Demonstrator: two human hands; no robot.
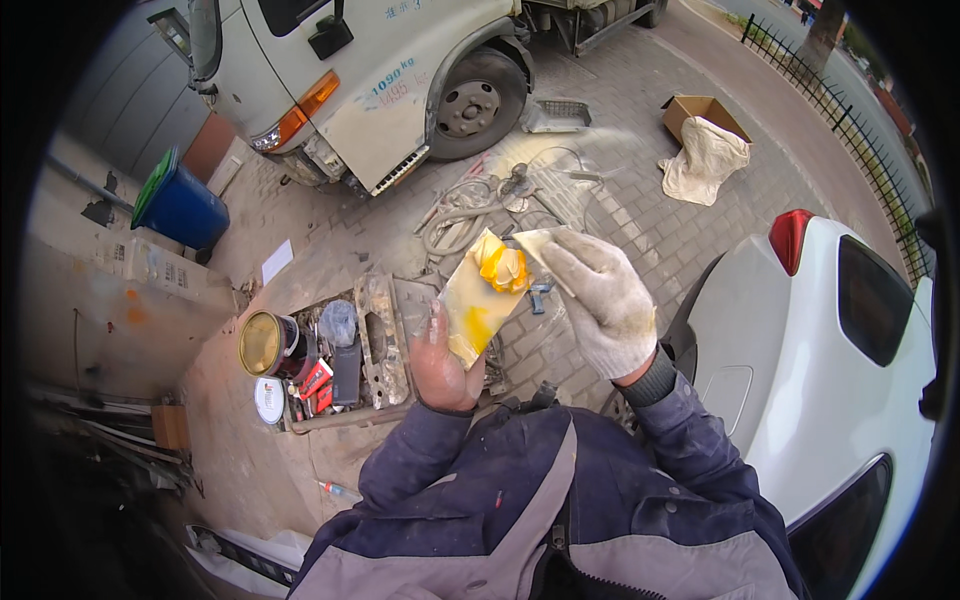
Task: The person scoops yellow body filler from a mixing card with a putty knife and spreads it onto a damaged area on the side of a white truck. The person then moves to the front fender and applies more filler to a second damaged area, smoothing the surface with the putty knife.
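My left hand (441, 362), bare and dusted with pale powder, grips a flat cream-coloured mixing board (468, 292) by its lower left side. A lump of yellow and cream putty (503, 268) sits near the board's top, and a thin yellow smear lies below it. In a dusty white glove, my right hand (603, 303) pinches a pale flat putty spreader (537, 247) between thumb and fingers. The spreader's edge is close to the putty; whether they touch I cannot tell.
A tray (385, 345) of tools, tubes and an open can (264, 343) stands at left. Ahead are a hose (455, 228) and a white truck (375, 85). A white car (770, 330) is close on the right. Farther off, cloth (705, 160) hangs over a cardboard box (712, 112).
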